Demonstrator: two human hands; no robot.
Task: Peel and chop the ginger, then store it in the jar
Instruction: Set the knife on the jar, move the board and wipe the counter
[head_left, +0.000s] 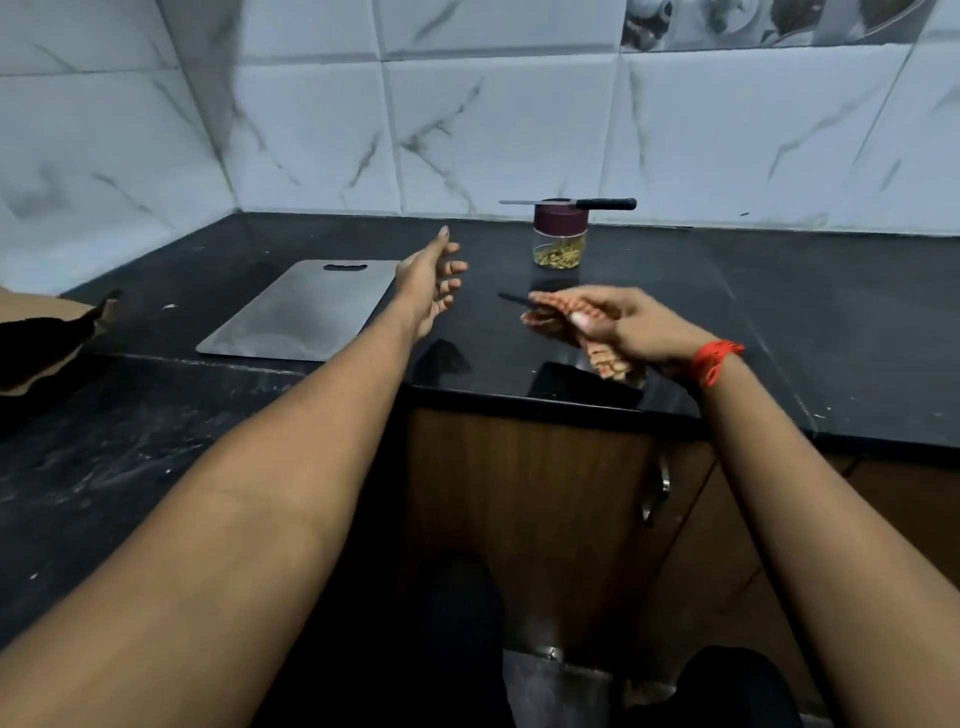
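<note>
Maroon-lidded jar (560, 244), one; knife (571, 203), one, atop; left hand (428, 283) slack, right hand (634, 325) grips cloth (615, 366)

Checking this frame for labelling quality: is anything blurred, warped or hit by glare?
Head view: the right hand and the patterned cloth it grips are motion-blurred, the left hand sharper. Head view: the wall tiles show lines bowing near the edges, wide-angle warp. Head view: the glossy counter reflects both hands darkly; the jar and the knife on its lid read clearly.

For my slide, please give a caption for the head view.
Ginger sits in the lidded jar, knife on top; right hand grips a cloth.
</note>
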